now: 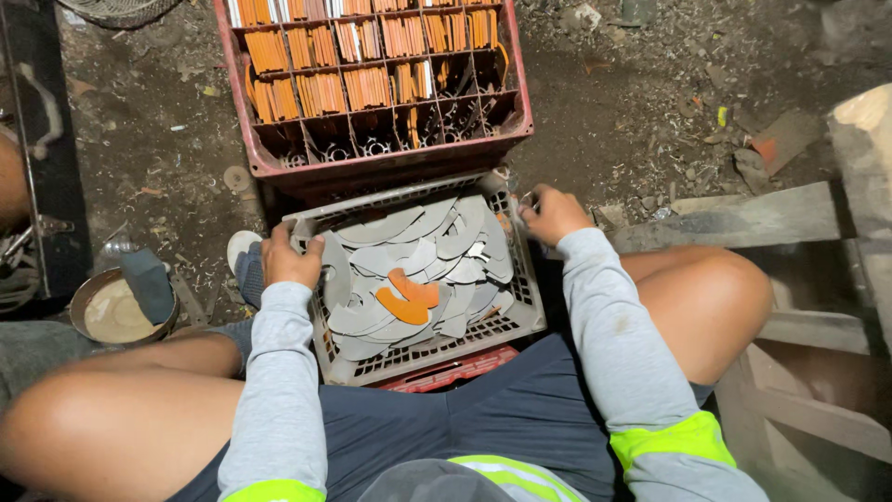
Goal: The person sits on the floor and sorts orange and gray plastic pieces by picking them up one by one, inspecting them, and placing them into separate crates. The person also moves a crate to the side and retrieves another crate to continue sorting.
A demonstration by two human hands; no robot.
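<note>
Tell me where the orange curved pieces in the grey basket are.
The orange curved pieces lie mid-basket on the grey cut-outs, between the left hand and right hand.

Single view, head-worn camera: looks steeply down from above the seated person's lap, facing forward over the grey basket [525,311] to the red crate [372,167] beyond. Close range. Dirt floor [632,112] dim, probably unlit at edges.
</note>
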